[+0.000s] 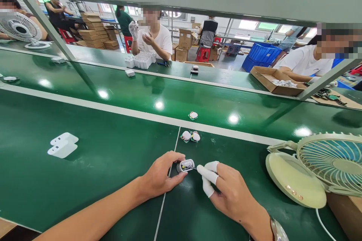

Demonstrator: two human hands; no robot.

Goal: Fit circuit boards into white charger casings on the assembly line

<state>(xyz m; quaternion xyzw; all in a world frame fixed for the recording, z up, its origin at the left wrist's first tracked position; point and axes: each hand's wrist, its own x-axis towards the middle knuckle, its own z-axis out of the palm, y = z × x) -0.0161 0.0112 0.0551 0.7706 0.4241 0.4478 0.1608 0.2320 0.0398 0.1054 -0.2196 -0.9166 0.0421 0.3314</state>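
Note:
My left hand [162, 173] is closed around a small white oval charger-like housing [187, 165], its open end tilted toward me. Electronic parts show inside it, one of them yellow. White finger cots cover several fingertips of my right hand [223, 184], which pinches a thin dark tool [194, 168]. The tool's tip reaches into the opening; most of its length is hidden by the fingers. Just beyond lie two small circuit boards [186, 136] with white round pads on top, side by side. Another such board [193, 115] sits farther off on the green belt.
Two overlapping white cover plates [63, 145] lie at left on the green bench [113, 135]. A pale green fan [296, 180] stands at right. Across the belt, people work beside white housings [143, 60] and an open cardboard box [277, 79]. A slanted post [48, 26] rises at left.

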